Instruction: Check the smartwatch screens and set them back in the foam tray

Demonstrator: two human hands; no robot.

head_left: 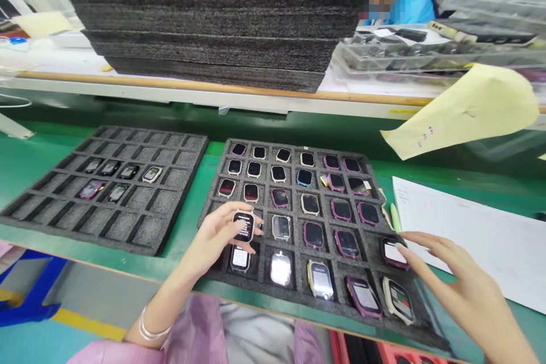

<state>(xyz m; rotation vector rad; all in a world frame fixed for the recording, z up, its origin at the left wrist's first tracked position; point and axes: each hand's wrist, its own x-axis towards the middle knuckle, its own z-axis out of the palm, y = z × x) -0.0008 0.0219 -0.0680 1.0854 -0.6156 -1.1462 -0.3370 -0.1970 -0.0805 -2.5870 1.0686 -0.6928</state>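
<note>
My left hand point(217, 233) pinches a silver-rimmed smartwatch case point(244, 226) by its sides, above the foam tray. White text lines show on its dark screen, and the thumb overlaps the screen. At the tray's right side, my right hand point(464, 278) has its fingers apart. One fingertip touches the lit screen of a dark purple smartwatch case point(392, 255) in its slot. The near dark grey foam tray point(294, 273) carries rows of strapless watches in purple, silver, cream and blue. Several screens in the front row are lit, including a bright white one point(280, 269).
Left of it lies a second foam tray point(140, 222) with several watches. Tall black foam sheets point(213, 17) are stacked on the raised shelf. White paper point(469, 239) and a green pen point(394, 217) lie right; yellow paper point(464, 108) hangs down. Another person point(418, 5) sits behind.
</note>
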